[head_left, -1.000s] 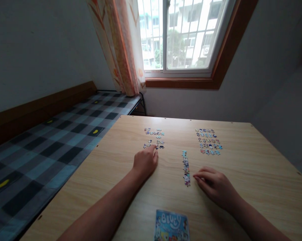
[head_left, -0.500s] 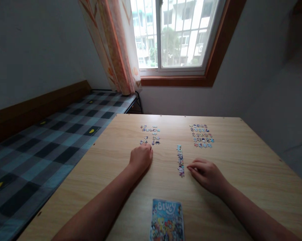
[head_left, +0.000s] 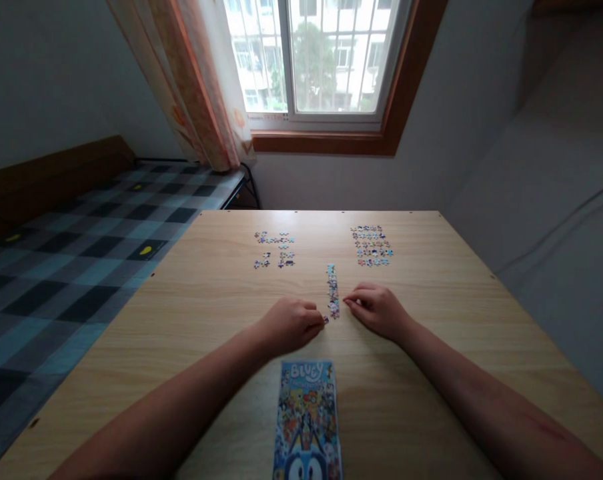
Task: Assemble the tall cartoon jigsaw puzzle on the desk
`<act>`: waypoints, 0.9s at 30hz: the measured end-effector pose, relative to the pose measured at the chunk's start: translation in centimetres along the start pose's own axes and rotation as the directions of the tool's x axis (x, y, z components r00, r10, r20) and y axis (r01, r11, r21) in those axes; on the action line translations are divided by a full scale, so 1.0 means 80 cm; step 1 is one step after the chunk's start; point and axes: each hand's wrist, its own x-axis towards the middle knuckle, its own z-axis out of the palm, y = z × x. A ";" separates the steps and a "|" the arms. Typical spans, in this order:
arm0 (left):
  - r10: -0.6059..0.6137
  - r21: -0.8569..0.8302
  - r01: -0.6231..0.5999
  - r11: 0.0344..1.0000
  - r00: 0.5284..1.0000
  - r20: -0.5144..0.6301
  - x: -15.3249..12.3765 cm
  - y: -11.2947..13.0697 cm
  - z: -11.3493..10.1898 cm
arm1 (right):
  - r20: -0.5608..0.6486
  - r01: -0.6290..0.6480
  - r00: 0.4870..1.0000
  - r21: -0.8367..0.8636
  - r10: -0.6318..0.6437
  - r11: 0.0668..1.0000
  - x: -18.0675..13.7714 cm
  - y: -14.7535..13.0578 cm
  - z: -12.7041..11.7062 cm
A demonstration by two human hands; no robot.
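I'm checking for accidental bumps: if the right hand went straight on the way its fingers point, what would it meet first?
The right hand would probably meet the narrow column of puzzle pieces first, unless it passes above them; its height is hard to judge.

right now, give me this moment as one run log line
left hand: holds puzzle piece near puzzle strip | right hand: beside strip, not touching | Bluey picture: on table

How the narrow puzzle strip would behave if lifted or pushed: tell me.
The puzzle strip, narrow and many-pieced, would likely sag or break apart if lifted by one end. Lying flat on the table, it would probably slide, not tip.
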 end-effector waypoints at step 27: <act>-0.152 -0.124 0.138 0.983 0.982 -0.111 0.007 0.007 0.018 | 0.114 0.165 0.981 -0.062 -0.157 0.984 -0.001 0.002 0.002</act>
